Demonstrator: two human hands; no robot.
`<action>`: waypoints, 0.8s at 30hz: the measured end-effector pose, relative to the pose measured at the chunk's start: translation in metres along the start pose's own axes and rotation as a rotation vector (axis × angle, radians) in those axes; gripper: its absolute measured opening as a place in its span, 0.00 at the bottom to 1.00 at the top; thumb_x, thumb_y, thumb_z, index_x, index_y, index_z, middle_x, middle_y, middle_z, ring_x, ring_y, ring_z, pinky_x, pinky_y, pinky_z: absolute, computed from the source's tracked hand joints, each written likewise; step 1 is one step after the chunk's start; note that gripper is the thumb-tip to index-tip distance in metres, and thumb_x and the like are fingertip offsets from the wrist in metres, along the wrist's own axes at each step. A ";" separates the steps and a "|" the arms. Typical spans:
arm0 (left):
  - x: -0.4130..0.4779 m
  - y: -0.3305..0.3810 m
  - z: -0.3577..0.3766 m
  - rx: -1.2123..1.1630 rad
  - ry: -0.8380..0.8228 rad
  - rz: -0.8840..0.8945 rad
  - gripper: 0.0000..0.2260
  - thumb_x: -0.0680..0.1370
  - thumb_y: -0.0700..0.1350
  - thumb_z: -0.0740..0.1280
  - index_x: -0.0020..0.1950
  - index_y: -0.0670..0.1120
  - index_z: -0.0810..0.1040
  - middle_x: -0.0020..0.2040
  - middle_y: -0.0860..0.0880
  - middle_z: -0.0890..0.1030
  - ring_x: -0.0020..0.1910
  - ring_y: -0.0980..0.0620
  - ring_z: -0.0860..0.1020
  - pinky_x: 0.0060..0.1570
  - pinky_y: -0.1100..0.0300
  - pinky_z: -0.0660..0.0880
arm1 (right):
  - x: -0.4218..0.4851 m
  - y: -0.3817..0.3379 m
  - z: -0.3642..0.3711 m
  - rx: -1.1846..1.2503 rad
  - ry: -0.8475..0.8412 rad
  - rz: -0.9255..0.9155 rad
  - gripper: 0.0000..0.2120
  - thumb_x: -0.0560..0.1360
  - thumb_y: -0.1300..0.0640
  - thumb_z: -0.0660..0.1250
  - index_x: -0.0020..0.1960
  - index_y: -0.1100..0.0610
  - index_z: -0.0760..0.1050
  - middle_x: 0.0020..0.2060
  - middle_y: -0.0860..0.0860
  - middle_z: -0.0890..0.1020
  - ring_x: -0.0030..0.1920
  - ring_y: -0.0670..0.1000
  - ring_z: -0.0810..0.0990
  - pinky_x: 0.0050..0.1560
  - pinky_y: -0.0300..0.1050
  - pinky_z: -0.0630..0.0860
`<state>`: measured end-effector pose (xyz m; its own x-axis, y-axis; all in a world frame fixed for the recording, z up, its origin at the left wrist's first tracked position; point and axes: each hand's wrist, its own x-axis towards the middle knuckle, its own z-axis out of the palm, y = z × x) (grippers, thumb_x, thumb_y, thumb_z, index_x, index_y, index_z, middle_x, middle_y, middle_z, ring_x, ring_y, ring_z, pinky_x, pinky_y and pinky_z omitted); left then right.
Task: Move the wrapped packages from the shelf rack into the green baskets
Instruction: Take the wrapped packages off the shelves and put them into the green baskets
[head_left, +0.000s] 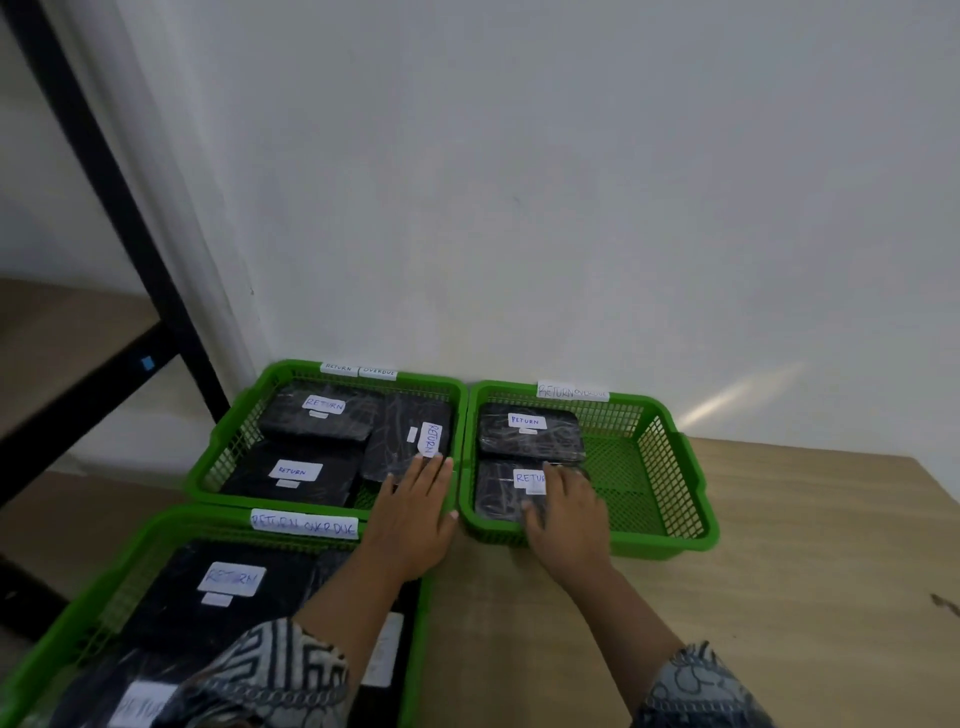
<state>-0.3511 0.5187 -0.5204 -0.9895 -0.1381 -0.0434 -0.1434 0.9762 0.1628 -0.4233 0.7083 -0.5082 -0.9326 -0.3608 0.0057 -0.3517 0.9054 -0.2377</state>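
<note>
Green basket (670, 467) holds a black package (498, 496); right hand (566, 514) pushes it flat, fingers a little spread, maybe to fit. Left hand (415, 512), fingers together, rests on a second package (400, 436).

Palms down, left grip (415, 514) and right grip (567, 519) lie flat.

Three green plastic mesh baskets, far-left (223, 447), right (670, 467) and near (171, 519), stand on a light wooden table (779, 571). The left hand (415, 514) lies flat, fingertips on a black film-wrapped package labelled "RETURN" (400, 431); the right hand (566, 514) rests flat on the right basket's nearer package (493, 493). A black metal shelf rack (130, 234) stands at left.
</note>
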 end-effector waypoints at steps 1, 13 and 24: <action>-0.011 -0.005 -0.004 0.017 -0.001 -0.002 0.33 0.73 0.60 0.37 0.77 0.48 0.43 0.78 0.49 0.46 0.75 0.49 0.43 0.72 0.46 0.46 | -0.008 -0.011 -0.001 -0.010 -0.004 -0.039 0.31 0.77 0.42 0.49 0.77 0.55 0.55 0.75 0.54 0.62 0.75 0.55 0.57 0.73 0.53 0.59; -0.194 -0.109 -0.050 0.126 0.013 -0.096 0.38 0.68 0.60 0.33 0.77 0.45 0.47 0.77 0.48 0.48 0.76 0.48 0.45 0.71 0.45 0.43 | -0.139 -0.200 0.021 -0.036 -0.095 -0.274 0.48 0.63 0.36 0.27 0.79 0.56 0.43 0.78 0.52 0.44 0.78 0.54 0.39 0.76 0.55 0.40; -0.372 -0.219 -0.053 0.196 0.078 -0.242 0.26 0.70 0.55 0.55 0.59 0.42 0.79 0.58 0.45 0.81 0.58 0.44 0.78 0.48 0.43 0.77 | -0.263 -0.358 0.067 -0.011 -0.134 -0.457 0.41 0.70 0.37 0.35 0.79 0.56 0.45 0.78 0.52 0.46 0.78 0.53 0.41 0.75 0.55 0.37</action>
<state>0.0470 0.3470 -0.4878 -0.9267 -0.3753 0.0188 -0.3757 0.9260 -0.0361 -0.0463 0.4638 -0.4894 -0.6640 -0.7475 -0.0186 -0.7249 0.6496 -0.2293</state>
